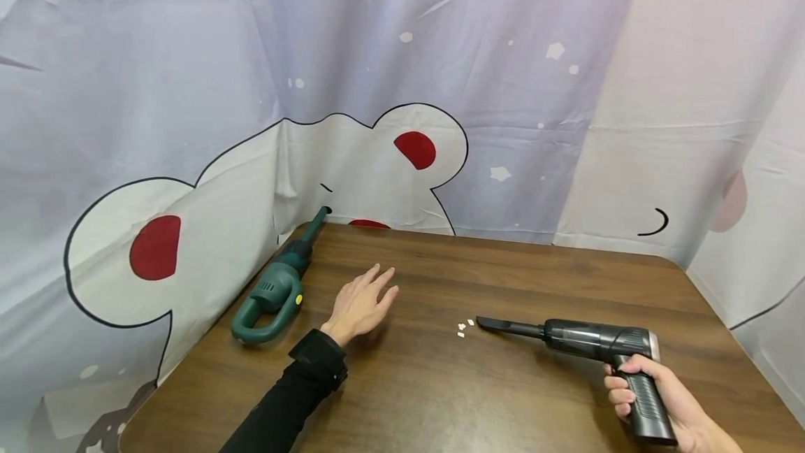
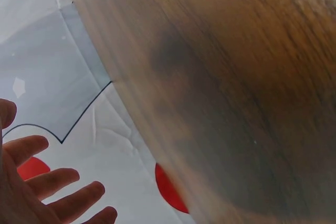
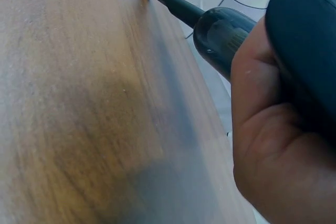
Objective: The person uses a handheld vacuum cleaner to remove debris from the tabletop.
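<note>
My right hand [image 1: 660, 390] grips the handle of a black handheld vacuum cleaner [image 1: 585, 340], its long narrow nozzle pointing left. The nozzle tip is low over the table, right beside several small white scraps [image 1: 462, 327]. In the right wrist view, fingers wrap the dark handle of the vacuum [image 3: 226, 38], and its tip reaches the scraps at the top. My left hand [image 1: 361, 303], in a black sleeve, is held out palm down with fingers spread, holding nothing. Its fingers [image 2: 65, 182] show at the lower left of the left wrist view.
A green handheld vacuum [image 1: 273, 292] with a loop handle lies along the table's left edge, left of my left hand. The brown wooden table [image 1: 503, 397] has rounded corners. A printed cloth [image 1: 503, 89] hangs behind it and along the sides.
</note>
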{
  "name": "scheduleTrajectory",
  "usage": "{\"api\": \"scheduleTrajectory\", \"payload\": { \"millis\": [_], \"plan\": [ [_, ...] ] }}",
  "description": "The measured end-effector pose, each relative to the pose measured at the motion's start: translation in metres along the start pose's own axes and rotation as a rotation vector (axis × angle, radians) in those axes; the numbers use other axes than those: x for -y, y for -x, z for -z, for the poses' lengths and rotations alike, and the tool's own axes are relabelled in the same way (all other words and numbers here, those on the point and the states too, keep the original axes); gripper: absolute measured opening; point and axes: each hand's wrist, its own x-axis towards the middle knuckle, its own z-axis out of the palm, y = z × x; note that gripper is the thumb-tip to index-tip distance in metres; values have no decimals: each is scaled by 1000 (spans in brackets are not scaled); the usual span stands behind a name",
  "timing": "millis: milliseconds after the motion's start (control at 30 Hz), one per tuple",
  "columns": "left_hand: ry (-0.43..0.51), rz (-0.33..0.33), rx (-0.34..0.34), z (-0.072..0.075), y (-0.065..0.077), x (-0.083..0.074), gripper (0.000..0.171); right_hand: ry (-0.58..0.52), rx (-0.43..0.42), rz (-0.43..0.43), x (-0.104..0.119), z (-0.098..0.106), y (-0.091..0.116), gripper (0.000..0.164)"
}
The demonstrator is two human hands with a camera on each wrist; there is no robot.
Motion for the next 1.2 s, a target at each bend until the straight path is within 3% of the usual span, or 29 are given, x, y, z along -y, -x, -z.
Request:
{"api": "scheduleTrajectory", "payload": {
  "millis": [1200],
  "plan": [
    [-8,11,-1,-2,6,0,51,18,10,0,-7,5,-8,33]
  ]
}}
